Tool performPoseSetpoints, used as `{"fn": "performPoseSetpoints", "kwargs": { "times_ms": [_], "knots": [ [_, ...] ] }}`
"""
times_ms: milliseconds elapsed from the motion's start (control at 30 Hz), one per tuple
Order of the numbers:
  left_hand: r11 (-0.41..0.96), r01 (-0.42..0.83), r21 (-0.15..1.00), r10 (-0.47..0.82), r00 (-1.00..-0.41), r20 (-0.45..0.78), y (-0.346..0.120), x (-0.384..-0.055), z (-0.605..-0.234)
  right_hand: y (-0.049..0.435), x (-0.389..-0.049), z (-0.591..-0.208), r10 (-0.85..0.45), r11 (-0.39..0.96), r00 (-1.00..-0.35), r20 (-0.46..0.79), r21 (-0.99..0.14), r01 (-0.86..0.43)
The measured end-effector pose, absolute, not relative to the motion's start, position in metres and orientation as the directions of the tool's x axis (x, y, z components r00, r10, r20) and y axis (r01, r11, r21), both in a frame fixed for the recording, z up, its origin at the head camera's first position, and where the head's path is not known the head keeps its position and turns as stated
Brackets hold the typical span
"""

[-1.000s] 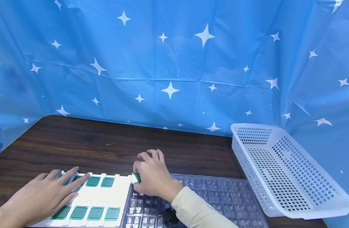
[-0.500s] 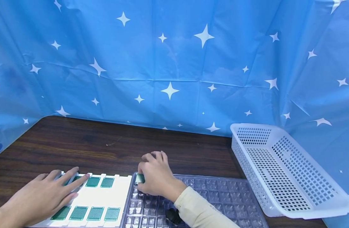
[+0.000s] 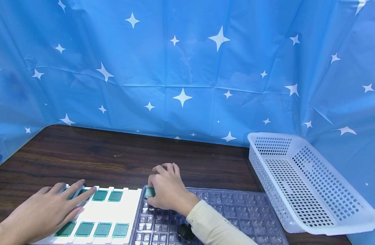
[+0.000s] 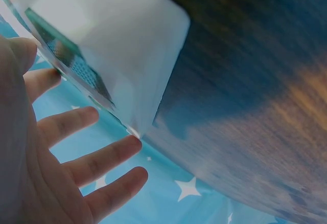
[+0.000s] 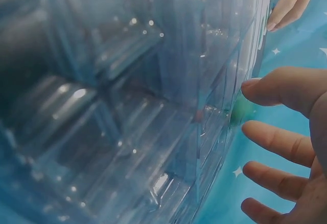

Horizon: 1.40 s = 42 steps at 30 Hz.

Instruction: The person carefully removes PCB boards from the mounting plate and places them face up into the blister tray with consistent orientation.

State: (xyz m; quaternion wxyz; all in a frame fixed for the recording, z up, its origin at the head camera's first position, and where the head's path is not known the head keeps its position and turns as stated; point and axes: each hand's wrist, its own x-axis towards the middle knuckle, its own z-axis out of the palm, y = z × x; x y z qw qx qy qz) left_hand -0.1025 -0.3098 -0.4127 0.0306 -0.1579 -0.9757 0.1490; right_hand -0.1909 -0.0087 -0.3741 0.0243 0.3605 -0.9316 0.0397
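Observation:
My left hand rests with straight, spread fingers on the left part of a white holder, which carries green perforated circuit boards along its far and near edges. In the left wrist view, the fingertips reach the holder's edge beside a green board. My right hand pinches a small green circuit board between thumb and index finger, over the far left corner pocket of a clear plastic tray. The right wrist view shows that board only as a green blur between thumb and index finger.
A white perforated basket stands to the right of the tray. The dark wooden table stretches behind holder and tray to a blue star-patterned curtain. A dark round object sits under my right wrist, over the tray.
My right hand has moved slightly right with the circuit board, from the gap beside the white holder to the tray's corner pocket, then stayed there. The left hand has not moved.

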Motion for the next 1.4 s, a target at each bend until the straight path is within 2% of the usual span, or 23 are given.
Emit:
{"fn": "performPoseSetpoints", "kwargs": {
  "times_ms": [400,1400],
  "knots": [
    [0.904,0.296,-0.308,0.315,-0.949,0.013,-0.3093,-0.1029,-0.4134,-0.0083,-0.191,-0.3732,-0.669,0.737,-0.741,0.059,-0.077,-0.671],
    [0.902,0.296,-0.313,0.315,-0.949,0.013,-0.3086,-0.1028,-0.412,-0.0122,-0.1843,-0.3703,-0.701,0.71,-0.711,0.057,-0.042,-0.703]
  ]
}}
